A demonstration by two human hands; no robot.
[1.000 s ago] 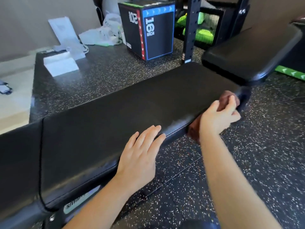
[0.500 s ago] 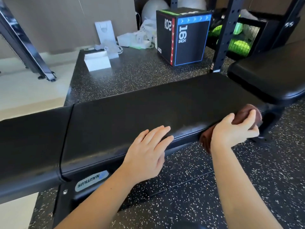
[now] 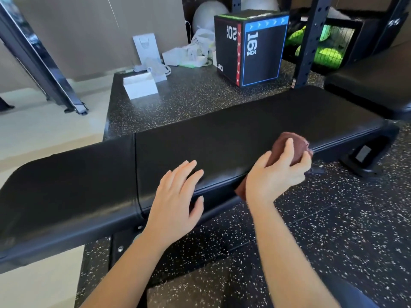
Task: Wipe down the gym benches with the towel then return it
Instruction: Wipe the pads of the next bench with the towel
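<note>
A long black padded gym bench (image 3: 244, 130) runs across the view from lower left to upper right. My right hand (image 3: 275, 174) is shut on a bunched dark red towel (image 3: 289, 145), pressed against the bench's near edge. Part of the towel hangs below the pad edge, under my wrist. My left hand (image 3: 178, 196) lies flat on the bench's near edge with fingers spread, holding nothing. A second black bench pad (image 3: 373, 85) sits at the upper right.
A black plyo box marked 16 INCH (image 3: 255, 47) stands behind the bench on the speckled rubber floor. A black rack upright (image 3: 311, 41) rises beside it, with green balls behind. White paper items (image 3: 140, 87) lie at the back left. A slanted metal frame leg (image 3: 44, 70) crosses the far left.
My right hand has slid the towel leftward along the bench's near edge, away from the bench end. My left hand stays put. The camera has shifted, showing more of the bench's left section.
</note>
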